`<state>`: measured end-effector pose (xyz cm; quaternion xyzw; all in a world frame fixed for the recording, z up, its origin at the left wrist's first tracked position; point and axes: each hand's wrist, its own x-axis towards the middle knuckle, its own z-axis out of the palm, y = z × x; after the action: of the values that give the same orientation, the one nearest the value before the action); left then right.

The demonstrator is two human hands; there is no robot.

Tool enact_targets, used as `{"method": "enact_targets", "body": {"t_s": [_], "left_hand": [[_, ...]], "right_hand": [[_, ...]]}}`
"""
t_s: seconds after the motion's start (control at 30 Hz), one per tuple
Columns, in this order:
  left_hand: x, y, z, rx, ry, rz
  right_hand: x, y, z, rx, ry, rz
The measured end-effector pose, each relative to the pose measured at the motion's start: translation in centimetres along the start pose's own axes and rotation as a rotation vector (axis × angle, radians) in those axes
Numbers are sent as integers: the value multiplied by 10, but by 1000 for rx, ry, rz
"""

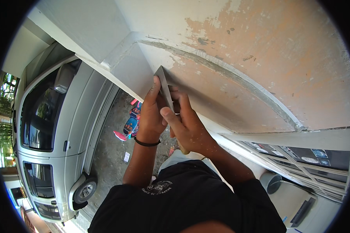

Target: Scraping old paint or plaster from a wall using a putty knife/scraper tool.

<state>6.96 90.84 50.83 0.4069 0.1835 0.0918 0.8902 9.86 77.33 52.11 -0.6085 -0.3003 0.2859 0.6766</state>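
At the far left one silver van [54, 136] stands on the gravel ground [109, 155] well below, with a few small bright-coloured things [131, 122] lying beside it near the white ledge [116, 77] that juts out just left of the hands. The left hand [149, 116], a black band on its wrist, is closed round the lower part of one flat metal scraper blade [163, 87], whose top edge touches the peeling wall [260, 66]. Just right of it the right hand [186, 126] is curled about the scraper's wooden handle [182, 149], and rightward the patchy wall runs open past a curved grey seam [229, 75] down to a barred window [299, 155].
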Motion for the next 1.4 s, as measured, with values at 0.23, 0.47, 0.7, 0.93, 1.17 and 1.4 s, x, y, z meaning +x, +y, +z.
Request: {"method": "enact_targets", "body": {"t_s": [0.23, 0.47, 0.7, 0.93, 1.17, 1.4], "left_hand": [[3, -51, -9, 493, 357, 470], [-22, -52, -24, 973, 139, 779], [-32, -47, -12, 1281, 71, 735], [-33, -34, -23, 1299, 90, 667], [-9, -60, -32, 1277, 115, 756], [-15, -56, -31, 1356, 148, 732]], "right_hand": [[-14, 71, 18, 281, 206, 17], [0, 97, 25, 15, 275, -105], [12, 119, 28, -382, 279, -276], [18, 105, 19, -97, -2, -139], [46, 124, 46, 110, 214, -140], [57, 149, 82, 237, 601, -273]]}}
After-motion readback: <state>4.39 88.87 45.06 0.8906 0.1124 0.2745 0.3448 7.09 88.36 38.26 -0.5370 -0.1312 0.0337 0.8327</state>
